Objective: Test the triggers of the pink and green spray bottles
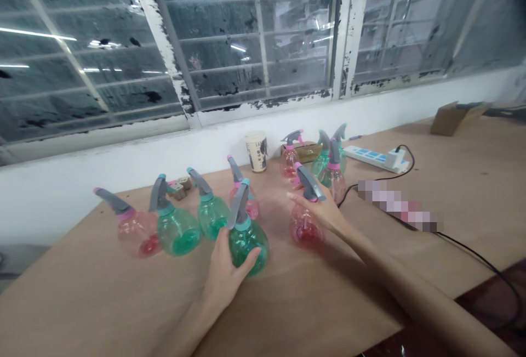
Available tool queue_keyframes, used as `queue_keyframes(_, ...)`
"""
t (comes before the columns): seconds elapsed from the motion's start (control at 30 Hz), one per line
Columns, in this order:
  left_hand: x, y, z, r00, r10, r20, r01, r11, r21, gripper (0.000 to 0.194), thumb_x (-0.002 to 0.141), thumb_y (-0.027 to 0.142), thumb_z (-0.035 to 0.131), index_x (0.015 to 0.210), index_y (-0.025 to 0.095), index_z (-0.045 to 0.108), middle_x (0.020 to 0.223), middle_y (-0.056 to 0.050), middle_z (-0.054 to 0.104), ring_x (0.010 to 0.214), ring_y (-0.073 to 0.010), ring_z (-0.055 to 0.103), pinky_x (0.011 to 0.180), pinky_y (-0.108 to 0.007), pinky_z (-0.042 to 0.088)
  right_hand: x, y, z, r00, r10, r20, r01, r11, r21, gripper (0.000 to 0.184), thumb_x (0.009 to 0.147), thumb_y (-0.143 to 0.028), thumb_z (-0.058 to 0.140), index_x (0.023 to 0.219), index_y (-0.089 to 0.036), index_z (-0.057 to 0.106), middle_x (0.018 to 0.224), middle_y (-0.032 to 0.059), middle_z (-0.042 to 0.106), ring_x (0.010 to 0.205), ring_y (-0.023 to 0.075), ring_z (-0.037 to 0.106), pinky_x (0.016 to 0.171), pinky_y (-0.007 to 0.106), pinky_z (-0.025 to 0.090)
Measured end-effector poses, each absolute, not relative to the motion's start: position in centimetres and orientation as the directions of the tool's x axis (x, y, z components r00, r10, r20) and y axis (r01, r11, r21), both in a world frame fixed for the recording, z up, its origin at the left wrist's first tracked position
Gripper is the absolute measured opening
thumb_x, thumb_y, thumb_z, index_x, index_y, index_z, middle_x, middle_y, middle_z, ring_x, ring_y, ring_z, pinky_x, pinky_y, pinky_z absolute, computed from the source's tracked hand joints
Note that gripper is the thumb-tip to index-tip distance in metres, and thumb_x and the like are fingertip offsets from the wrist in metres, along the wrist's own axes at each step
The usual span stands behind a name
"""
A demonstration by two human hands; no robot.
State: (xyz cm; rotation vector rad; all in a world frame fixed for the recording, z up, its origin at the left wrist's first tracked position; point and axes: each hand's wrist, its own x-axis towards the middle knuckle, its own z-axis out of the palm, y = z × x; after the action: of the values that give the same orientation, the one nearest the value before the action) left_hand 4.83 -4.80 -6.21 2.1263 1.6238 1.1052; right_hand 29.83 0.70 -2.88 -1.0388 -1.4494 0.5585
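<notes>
My left hand (230,264) is wrapped round the lower body of a green spray bottle (250,244) with a grey and teal trigger head. Farther right, my right hand (318,200) grips a pink spray bottle (306,228) near its neck, below the grey head; some of its fingers are hidden behind the bottle. To the left of my hands stand a pink spray bottle (137,231), a green one (177,231) and another green one (212,217). Behind the bottle in my left hand is a partly covered pink spray bottle (251,203).
More spray bottles (290,162) stand at the back by a cardboard piece (308,152). A paper cup (257,154) is near the wall. To the right lie a white power strip (373,157), a black cord (472,250) and a cardboard box (452,119). Small grey blocks (178,190) sit at back left.
</notes>
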Motion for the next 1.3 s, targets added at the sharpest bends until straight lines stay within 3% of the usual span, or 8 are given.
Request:
queue_keyframes(0.2, 5.0, -4.9, -6.0, 0.096, 0.903, 0.419, 0.715, -0.355, 0.602, 0.049, 0.080, 0.046, 0.058, 0.118, 0.021, 0.040, 0.114, -0.010, 0.057, 0.110, -0.0308, 0.055, 0.089, -0.048, 0.044, 29.7, 0.3, -3.2, 0.171, 0.794, 0.583, 0.254, 0.536, -0.805, 0.045, 0.080, -0.041, 0.058, 0.120, -0.020, 0.050, 0.096, 0.0057, 0.065, 0.085, 0.0220, 0.061, 0.075, 0.036, 0.048)
queue_keyframes(0.43, 5.3, -6.0, -5.7, 0.131, 0.901, 0.415, 0.678, -0.386, 0.625, 0.059, 0.081, 0.043, 0.057, 0.128, 0.020, 0.032, 0.124, -0.013, 0.053, 0.116, -0.0308, 0.051, 0.095, -0.050, 0.040, 27.5, 3.5, -3.2, 0.152, 0.742, 0.653, 0.336, 0.582, -0.740, 0.037, 0.083, -0.042, 0.055, 0.111, -0.019, 0.055, 0.092, 0.0051, 0.065, 0.082, 0.0211, 0.061, 0.078, 0.036, 0.046)
queue_keyframes(0.6, 5.4, -6.2, -5.7, 0.166, 0.894, 0.417, 0.658, -0.415, 0.628, 0.057, 0.082, 0.042, 0.056, 0.129, 0.021, 0.031, 0.124, -0.013, 0.051, 0.118, -0.0300, 0.049, 0.096, -0.050, 0.038, 25.4, 7.6, -3.2, 0.198, 0.746, 0.636, 0.386, 0.537, -0.750, 0.048, 0.084, -0.051, 0.051, 0.120, -0.019, 0.049, 0.109, 0.0093, 0.063, 0.098, 0.0246, 0.059, 0.086, 0.041, 0.044)
queue_keyframes(0.77, 5.6, -6.3, -5.8, 0.181, 0.882, 0.434, 0.636, -0.442, 0.633, 0.062, 0.082, 0.041, 0.058, 0.133, 0.021, 0.029, 0.126, -0.013, 0.049, 0.120, -0.0297, 0.046, 0.097, -0.048, 0.039, 25.0, 9.4, -3.2, 0.185, 0.790, 0.584, 0.399, 0.483, -0.780, 0.069, 0.073, -0.057, 0.062, 0.126, -0.018, 0.043, 0.117, 0.0127, 0.060, 0.102, 0.0261, 0.059, 0.089, 0.043, 0.044)
queue_keyframes(0.93, 5.6, -6.4, -5.9, 0.170, 0.888, 0.428, 0.635, -0.431, 0.642, 0.064, 0.081, 0.041, 0.059, 0.134, 0.021, 0.030, 0.123, -0.013, 0.052, 0.118, -0.0306, 0.049, 0.094, -0.048, 0.040, 26.7, 7.2, -3.9, 0.137, 0.810, 0.570, 0.418, 0.474, -0.775, 0.097, 0.063, -0.059, 0.071, 0.138, -0.014, 0.029, 0.139, 0.0210, 0.040, 0.125, 0.0307, 0.045, 0.100, 0.047, 0.037)
queue_keyframes(1.1, 5.6, -6.5, -5.7, 0.161, 0.888, 0.430, 0.580, -0.438, 0.687, 0.059, 0.084, 0.043, 0.054, 0.133, 0.021, 0.030, 0.128, -0.013, 0.049, 0.122, -0.0297, 0.046, 0.098, -0.049, 0.037, 29.0, 1.2, -5.4, 0.223, 0.827, 0.516, 0.416, 0.398, -0.817, 0.078, 0.072, -0.057, 0.066, 0.131, -0.015, 0.036, 0.132, 0.0175, 0.047, 0.123, 0.0293, 0.046, 0.102, 0.049, 0.037)
queue_keyframes(1.2, 5.7, -6.4, -5.2, 0.122, 0.884, 0.451, 0.534, -0.441, 0.722, 0.059, 0.085, 0.043, 0.054, 0.134, 0.021, 0.030, 0.132, -0.014, 0.048, 0.123, -0.0288, 0.047, 0.100, -0.050, 0.035, 29.2, -2.8, -6.1, -0.014, 0.922, 0.387, 0.416, 0.358, -0.836, 0.053, 0.078, -0.055, 0.061, 0.114, -0.017, 0.052, 0.116, 0.0127, 0.060, 0.109, 0.0271, 0.057, 0.098, 0.049, 0.041)
queue_keyframes(1.3, 5.8, -5.7, -4.2, 0.093, 0.870, 0.483, 0.497, -0.462, 0.735, 0.061, 0.083, 0.041, 0.057, 0.135, 0.022, 0.030, 0.135, -0.014, 0.046, 0.125, -0.0283, 0.045, 0.102, -0.050, 0.034, 27.8, -5.5, -6.2, -0.344, 0.899, 0.271, 0.402, 0.402, -0.823, 0.061, 0.073, -0.053, 0.067, 0.122, -0.021, 0.051, 0.126, 0.0113, 0.057, 0.117, 0.0287, 0.053, 0.100, 0.051, 0.040)
